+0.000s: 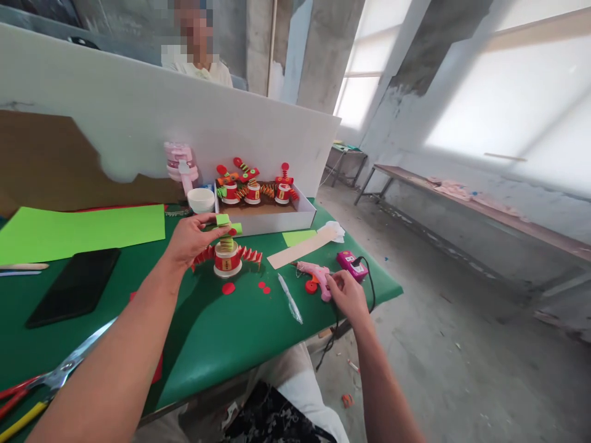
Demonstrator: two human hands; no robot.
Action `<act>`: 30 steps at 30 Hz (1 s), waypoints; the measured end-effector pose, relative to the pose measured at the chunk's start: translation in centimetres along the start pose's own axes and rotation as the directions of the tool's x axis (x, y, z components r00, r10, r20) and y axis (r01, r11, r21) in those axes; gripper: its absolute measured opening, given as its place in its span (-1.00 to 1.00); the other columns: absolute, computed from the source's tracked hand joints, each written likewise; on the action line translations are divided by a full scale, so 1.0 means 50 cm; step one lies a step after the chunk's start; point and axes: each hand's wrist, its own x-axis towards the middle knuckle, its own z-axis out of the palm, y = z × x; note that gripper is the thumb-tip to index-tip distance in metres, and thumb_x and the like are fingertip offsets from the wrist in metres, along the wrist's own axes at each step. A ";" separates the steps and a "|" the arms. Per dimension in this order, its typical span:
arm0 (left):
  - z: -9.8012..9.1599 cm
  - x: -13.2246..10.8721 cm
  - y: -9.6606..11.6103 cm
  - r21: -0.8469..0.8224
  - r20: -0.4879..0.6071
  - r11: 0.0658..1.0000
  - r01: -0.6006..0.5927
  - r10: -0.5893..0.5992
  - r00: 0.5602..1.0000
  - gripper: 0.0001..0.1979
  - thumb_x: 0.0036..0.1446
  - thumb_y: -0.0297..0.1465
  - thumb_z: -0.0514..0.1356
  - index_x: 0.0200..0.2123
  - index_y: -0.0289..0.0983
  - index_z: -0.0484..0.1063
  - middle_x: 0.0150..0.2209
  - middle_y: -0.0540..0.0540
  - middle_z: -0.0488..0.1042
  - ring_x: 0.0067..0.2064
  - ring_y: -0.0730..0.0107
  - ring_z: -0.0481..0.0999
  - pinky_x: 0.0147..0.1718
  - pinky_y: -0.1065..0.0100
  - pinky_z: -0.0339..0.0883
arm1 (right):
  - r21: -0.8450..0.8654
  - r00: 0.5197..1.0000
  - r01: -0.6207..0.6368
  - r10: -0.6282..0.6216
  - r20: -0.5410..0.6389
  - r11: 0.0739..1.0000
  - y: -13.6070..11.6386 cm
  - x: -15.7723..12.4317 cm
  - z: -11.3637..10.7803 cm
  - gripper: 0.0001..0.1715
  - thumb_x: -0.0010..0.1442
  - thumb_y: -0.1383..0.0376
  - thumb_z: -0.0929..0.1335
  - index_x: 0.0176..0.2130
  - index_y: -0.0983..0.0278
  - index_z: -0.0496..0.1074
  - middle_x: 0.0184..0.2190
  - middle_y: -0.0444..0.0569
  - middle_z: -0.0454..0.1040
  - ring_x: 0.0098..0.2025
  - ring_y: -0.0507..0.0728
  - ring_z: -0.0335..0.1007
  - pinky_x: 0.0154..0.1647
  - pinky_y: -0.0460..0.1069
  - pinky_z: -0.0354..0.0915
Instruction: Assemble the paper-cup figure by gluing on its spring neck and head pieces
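My left hand point(198, 237) pinches the green paper top of a paper-cup figure point(228, 263). The figure stands upright on the table, with a red band round its white cup and folded red paper arms out to both sides. At the right, my right hand point(348, 295) has its fingers closed at the rear of a pink glue gun point(315, 274), which lies on its side with its nozzle to the left. Red paper discs point(228, 288) lie in front of the figure. A pen point(290, 299) rests between the figure and the glue gun.
Behind, a white box point(277, 221) holds several finished-looking figures. A white bowl point(201, 200) and pink bottle point(181, 167) stand beside it. Scissors point(60, 372), a black tablet point(74, 286) and green paper point(87, 231) lie left. A purple power socket point(352, 266) sits near the right edge. A person point(198, 61) sits beyond the partition.
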 end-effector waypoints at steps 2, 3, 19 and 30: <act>0.001 -0.001 0.001 0.018 0.020 1.000 0.016 -0.016 1.000 -0.46 -0.34 -0.08 0.49 -0.27 -0.26 0.61 -0.30 -0.12 0.66 -0.22 0.13 0.63 -0.18 0.14 0.52 | -0.149 0.994 -0.041 0.055 0.092 0.988 -0.012 -0.003 0.004 -0.63 0.22 0.03 0.29 -0.47 0.21 0.32 -0.44 -0.04 0.54 -0.35 0.13 0.44 -0.40 -0.04 0.14; 0.002 -0.001 0.000 0.030 0.026 0.999 0.024 -0.025 0.999 -0.45 -0.34 -0.07 0.49 -0.26 -0.25 0.61 -0.29 -0.12 0.67 -0.23 0.14 0.63 -0.19 0.16 0.52 | -0.211 0.987 -0.052 0.083 0.140 0.976 -0.018 -0.002 0.005 -0.63 0.24 0.04 0.29 -0.47 0.22 0.32 -0.42 -0.03 0.56 -0.32 0.13 0.45 -0.41 -0.04 0.12; 0.013 0.001 -0.001 0.006 0.054 0.997 0.077 -0.077 0.996 -0.35 -0.40 -0.07 0.50 -0.20 -0.31 0.60 -0.28 -0.14 0.67 -0.22 0.07 0.64 -0.26 0.20 0.50 | 0.835 0.925 -0.269 -0.113 0.363 0.480 -0.143 0.022 -0.037 -0.51 -0.17 0.02 0.54 -0.37 0.23 0.35 -0.62 -0.21 0.34 -0.59 0.00 0.22 -0.53 -0.06 0.25; 0.014 -0.006 0.007 0.104 0.044 0.995 0.007 -0.012 0.999 -0.52 -0.27 -0.11 0.46 -0.26 -0.25 0.62 -0.44 -0.05 0.63 -0.33 0.18 0.61 -0.36 0.28 0.47 | 0.570 0.849 0.271 -0.472 0.238 0.775 -0.303 0.064 0.026 -0.53 0.22 -0.10 0.29 -0.23 0.25 0.38 -0.64 -0.20 0.34 -0.61 0.04 0.21 -0.55 -0.05 0.18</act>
